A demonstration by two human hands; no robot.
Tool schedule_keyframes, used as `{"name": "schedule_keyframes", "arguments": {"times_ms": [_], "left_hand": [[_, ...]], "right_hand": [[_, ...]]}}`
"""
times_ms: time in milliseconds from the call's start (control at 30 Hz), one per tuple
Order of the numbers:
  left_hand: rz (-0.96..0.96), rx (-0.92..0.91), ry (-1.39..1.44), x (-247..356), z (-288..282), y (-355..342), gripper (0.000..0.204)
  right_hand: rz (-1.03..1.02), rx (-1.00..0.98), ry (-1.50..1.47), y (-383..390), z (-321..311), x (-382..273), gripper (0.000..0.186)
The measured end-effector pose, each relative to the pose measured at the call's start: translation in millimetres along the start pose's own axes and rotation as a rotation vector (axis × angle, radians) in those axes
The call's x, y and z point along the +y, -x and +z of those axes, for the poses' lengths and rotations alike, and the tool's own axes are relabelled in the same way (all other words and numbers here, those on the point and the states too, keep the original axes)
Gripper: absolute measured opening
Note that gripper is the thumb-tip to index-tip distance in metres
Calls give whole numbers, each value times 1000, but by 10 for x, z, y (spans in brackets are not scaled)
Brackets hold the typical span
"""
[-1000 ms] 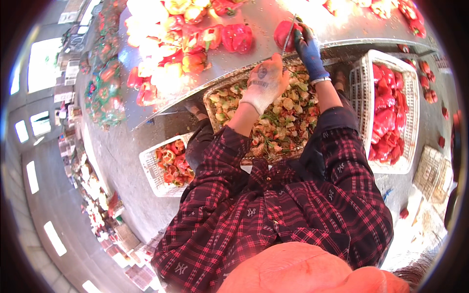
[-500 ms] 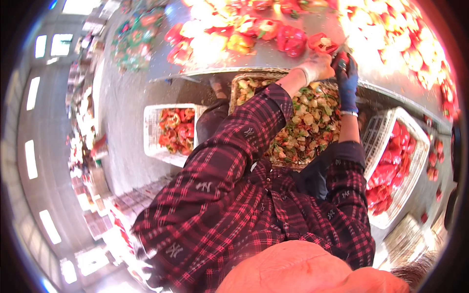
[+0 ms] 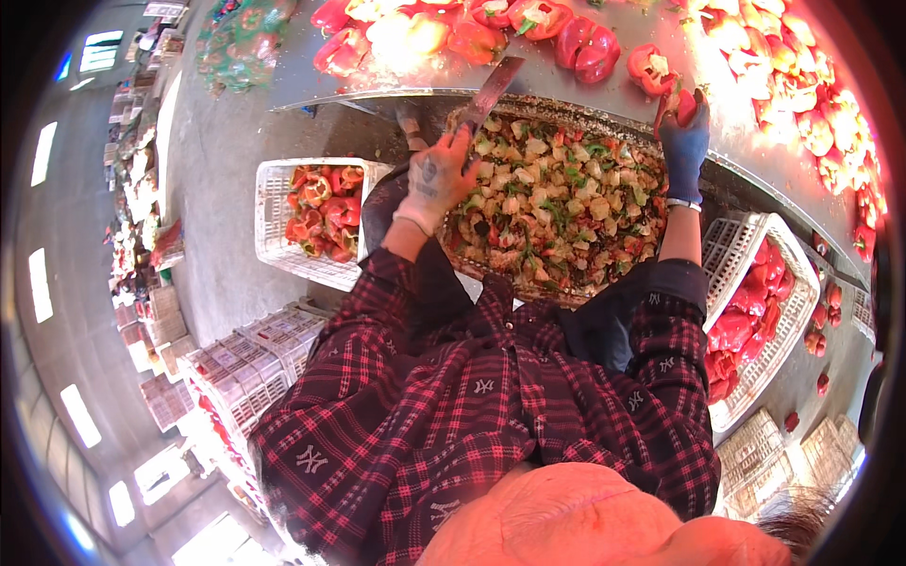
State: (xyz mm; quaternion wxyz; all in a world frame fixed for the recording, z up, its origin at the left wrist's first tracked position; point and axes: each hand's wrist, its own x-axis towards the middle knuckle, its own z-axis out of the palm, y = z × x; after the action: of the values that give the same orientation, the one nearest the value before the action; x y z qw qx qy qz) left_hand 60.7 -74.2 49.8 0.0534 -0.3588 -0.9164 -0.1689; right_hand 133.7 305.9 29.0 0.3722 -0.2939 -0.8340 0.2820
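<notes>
My left hand [image 3: 437,181], in a whitish glove, is closed round the handle of a knife [image 3: 494,87]. Its broad flat blade points up and right, past the near edge of the metal table [image 3: 609,97]. Over that table edge, my blue-gloved right hand [image 3: 686,146] grips a red bell pepper [image 3: 676,106], partly hidden by the fingers. Just beyond it lies a pepper with its inside showing [image 3: 651,68]. Between my arms and below both hands sits a crate [image 3: 578,110] filled with pale pepper cores, seeds and green stems.
Whole and cut red peppers [image 3: 587,49] line the table, with a brightly lit heap [image 3: 802,104] at the right. A white crate [image 3: 268,209] of peppers stands at left, another [image 3: 731,253] at right. Stacked crates [image 3: 255,363] and a green net bag [image 3: 243,47] are farther left.
My left hand has drawn away from my right hand, moving left and nearer to me with the knife. My right hand has shifted slightly right and nearer, and the core crate is less covered.
</notes>
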Motion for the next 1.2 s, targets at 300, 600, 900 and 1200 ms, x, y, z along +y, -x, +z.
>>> {"name": "schedule_keyframes", "arguments": {"times_ms": [300, 600, 900, 1200], "left_hand": [[293, -174, -402, -439, 480, -935, 40], [85, -100, -170, 181, 369, -1051, 48], [-217, -251, 1136, 1435, 1056, 64, 44], [37, -377, 737, 1442, 1298, 131, 57]], "right_hand": [[720, 155, -1152, -55, -210, 477, 28], [677, 130, -1005, 679, -532, 61, 35], [559, -90, -819, 1768, -219, -301, 35], [854, -295, -833, 2272, -55, 263, 30]]}}
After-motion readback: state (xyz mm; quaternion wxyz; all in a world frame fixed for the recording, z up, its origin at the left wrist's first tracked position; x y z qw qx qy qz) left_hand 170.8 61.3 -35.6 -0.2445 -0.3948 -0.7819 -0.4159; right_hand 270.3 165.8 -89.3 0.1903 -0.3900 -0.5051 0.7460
